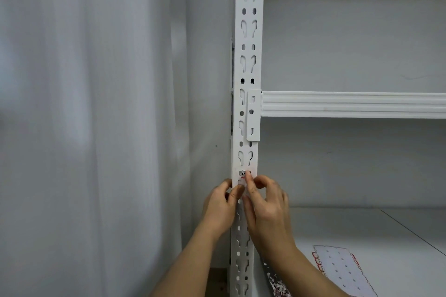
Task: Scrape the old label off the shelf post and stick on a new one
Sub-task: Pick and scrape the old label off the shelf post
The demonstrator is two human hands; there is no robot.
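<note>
A white slotted shelf post (248, 60) runs up the middle of the view. A small label (243, 174), whitish with dark and red marks, sits on its face below the beam bracket. My left hand (220, 207) comes in from the left with its fingers curled against the post's edge just beside the label. My right hand (266, 207) has thumb and forefinger pinched together at the label's lower edge. Most of the label is hidden under my fingertips. Whether the label is stuck flat or partly lifted cannot be told.
A white horizontal beam (350, 104) joins the post through a bracket (253, 116). On the lower shelf board (391, 231) lie a sticker sheet (342, 270) with red-edged shapes and a second printed sheet (280, 284). A pale curtain (91, 116) hangs at the left.
</note>
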